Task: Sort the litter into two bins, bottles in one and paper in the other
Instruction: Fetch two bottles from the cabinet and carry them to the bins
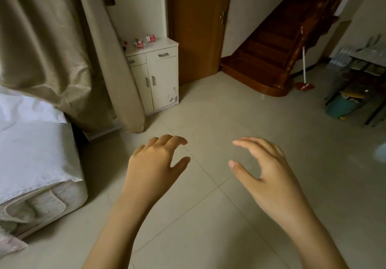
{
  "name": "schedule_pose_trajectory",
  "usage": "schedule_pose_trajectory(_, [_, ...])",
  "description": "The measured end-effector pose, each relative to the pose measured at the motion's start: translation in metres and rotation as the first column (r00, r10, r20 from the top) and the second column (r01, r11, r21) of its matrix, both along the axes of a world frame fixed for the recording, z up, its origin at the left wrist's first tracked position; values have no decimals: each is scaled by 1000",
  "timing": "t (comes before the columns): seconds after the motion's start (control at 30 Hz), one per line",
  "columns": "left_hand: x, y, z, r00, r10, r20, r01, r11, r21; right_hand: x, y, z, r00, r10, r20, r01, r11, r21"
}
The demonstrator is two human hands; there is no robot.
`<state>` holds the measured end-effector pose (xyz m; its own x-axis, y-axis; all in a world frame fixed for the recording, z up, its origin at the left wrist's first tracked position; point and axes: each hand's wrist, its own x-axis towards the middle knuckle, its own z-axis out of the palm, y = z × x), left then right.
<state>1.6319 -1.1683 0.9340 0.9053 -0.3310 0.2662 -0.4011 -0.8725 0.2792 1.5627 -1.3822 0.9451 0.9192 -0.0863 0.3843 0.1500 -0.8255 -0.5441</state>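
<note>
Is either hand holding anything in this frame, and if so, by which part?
Nothing is held. The left hand and right hand hover over the tiled floor, fingers loosely curved.

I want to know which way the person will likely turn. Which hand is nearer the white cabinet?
Left. The left hand hovers over the floor just below and right of the white cabinet; the right hand is farther right, toward the stairs' side.

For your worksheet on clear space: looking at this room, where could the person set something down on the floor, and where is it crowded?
Free: the tiled floor from the white cabinet and the wooden stairs down to both empty hands, left hand and right hand. Crowded: the cabinet top, bearing small red-and-white items; the right edge around the teal bin; the left, filled by bed and curtain.
</note>
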Motion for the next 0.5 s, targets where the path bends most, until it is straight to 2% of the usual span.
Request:
schedule_pose_trajectory(0.27, [154, -75, -21, 994, 99, -33, -98, 994, 55, 182, -83, -21, 993, 107, -54, -106, 994, 24])
schedule_pose_trajectory(0.5, [272, -118, -16, 968, 238, -75, -232, 970, 72, 335, -139, -17, 974, 212, -85, -212, 977, 5])
